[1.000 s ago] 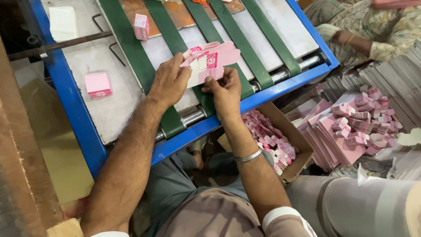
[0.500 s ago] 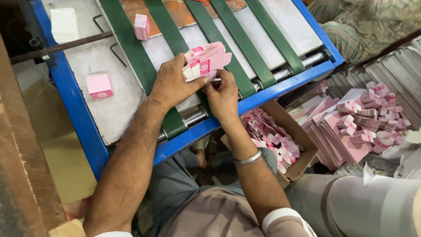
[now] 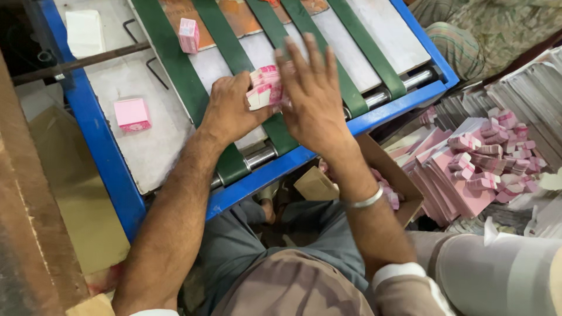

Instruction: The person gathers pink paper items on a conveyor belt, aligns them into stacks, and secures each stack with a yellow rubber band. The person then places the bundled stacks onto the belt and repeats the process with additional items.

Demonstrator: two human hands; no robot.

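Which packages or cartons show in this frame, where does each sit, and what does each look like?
Stack of flat cartons: pink and white, gripped in the left hand, with the right hand open against it.
Small box: pink, squarish, lying on the grey table surface, left.
Small upright box: pink and white, standing on a green belt.
Loose flat cartons: pink, heaped at right.

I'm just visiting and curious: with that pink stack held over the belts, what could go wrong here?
The left hand grips the stack of pink cartons at one end only while the right hand is spread open against it; pieces might fan out and spill. The hands are over the green belts near the rollers; if those run, fingers could get caught.
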